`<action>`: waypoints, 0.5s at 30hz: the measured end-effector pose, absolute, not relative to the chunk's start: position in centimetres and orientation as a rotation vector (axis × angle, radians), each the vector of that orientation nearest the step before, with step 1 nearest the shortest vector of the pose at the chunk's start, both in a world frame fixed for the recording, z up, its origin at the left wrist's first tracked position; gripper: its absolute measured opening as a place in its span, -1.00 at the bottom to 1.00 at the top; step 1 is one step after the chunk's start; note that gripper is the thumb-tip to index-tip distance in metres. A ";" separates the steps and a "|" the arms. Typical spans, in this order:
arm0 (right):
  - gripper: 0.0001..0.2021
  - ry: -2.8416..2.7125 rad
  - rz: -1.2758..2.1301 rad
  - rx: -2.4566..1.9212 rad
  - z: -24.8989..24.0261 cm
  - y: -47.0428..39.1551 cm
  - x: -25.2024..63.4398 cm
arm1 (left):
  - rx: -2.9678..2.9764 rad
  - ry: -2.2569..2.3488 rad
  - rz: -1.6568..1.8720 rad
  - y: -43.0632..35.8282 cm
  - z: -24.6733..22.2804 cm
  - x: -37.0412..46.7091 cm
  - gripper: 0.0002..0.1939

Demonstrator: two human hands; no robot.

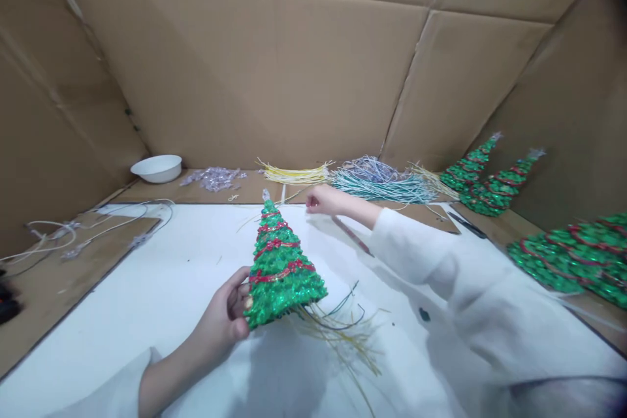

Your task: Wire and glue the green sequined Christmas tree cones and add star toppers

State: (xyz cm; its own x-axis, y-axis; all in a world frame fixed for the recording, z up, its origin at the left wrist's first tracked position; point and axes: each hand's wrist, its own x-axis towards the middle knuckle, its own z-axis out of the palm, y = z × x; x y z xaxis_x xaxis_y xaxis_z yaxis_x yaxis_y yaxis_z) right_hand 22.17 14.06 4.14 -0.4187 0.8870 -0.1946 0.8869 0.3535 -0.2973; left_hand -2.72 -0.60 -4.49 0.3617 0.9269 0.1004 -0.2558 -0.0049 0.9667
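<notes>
Red garland [284, 272] on, base wires [343, 326] loose, finishing likely left; tree [278, 245] over mid worktop [161, 287], left hand [225, 307] fingers gripping its near-left corner, right hand [323, 201] fingers bunched far, can't tell if holding anything.

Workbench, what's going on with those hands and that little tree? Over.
Left hand gripping green tree near its base. Right hand beyond it, curled, grasp unclear. Possibly in the way: slim red stick beside right sleeve.
</notes>
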 end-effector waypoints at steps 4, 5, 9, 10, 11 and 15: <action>-0.70 -2.520 0.472 -1.852 1.5 17.9 19.0 | 1.186 0.676 0.956 -0.6 -4.0 -2.6 -0.15; -0.70 -2.502 0.449 -1.891 1.0 18.5 18.5 | 1.182 0.659 0.941 -0.6 -4.0 -2.6 -0.15; -0.68 -2.462 0.346 -1.995 -0.1 19.6 17.7 | 1.182 0.625 0.892 -0.5 -4.1 -2.8 -0.16; -0.68 -2.461 0.325 -2.006 -0.3 19.6 17.7 | 1.178 0.626 0.890 -0.5 -4.2 -2.8 -0.16; -0.67 -2.464 0.307 -2.013 -0.5 19.5 17.7 | 1.173 0.628 0.889 -0.5 -4.2 -2.8 -0.17; -0.67 -2.537 0.310 -1.977 -0.9 18.8 17.8 | 1.162 0.638 0.869 -0.5 -4.2 -2.6 -0.17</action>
State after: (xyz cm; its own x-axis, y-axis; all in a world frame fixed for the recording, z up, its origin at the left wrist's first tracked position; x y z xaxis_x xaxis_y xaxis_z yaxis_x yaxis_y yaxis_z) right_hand 17.84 18.75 -0.94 -0.2490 0.9502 -0.1875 0.9674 0.2346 -0.0958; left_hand -2.64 -0.49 -4.16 0.5311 0.8473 0.0052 -0.2492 0.1504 0.9567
